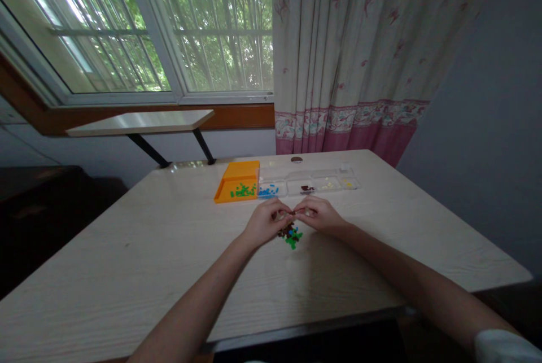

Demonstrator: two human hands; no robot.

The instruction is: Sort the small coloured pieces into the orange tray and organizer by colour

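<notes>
My left hand [263, 223] and my right hand [320, 215] meet over the middle of the table, both closed in a pinch. Between their fingertips is a small brown piece [293, 213], too small to make out in detail. Just below the fingers lies a cluster of small brown, blue and green plastic pieces [291, 235], partly covered by my left hand. Whether the pinched piece is joined to this cluster, I cannot tell.
Beyond my hands stands an orange tray [237, 170] with green pieces [243, 189]. Beside it, a clear compartment tray [292, 187] holds blue pieces [268, 190], brown pieces [307, 188] and yellow pieces [348, 183]. A round brown disc [297, 159] lies behind. A raised shelf [144, 121] stands at back left.
</notes>
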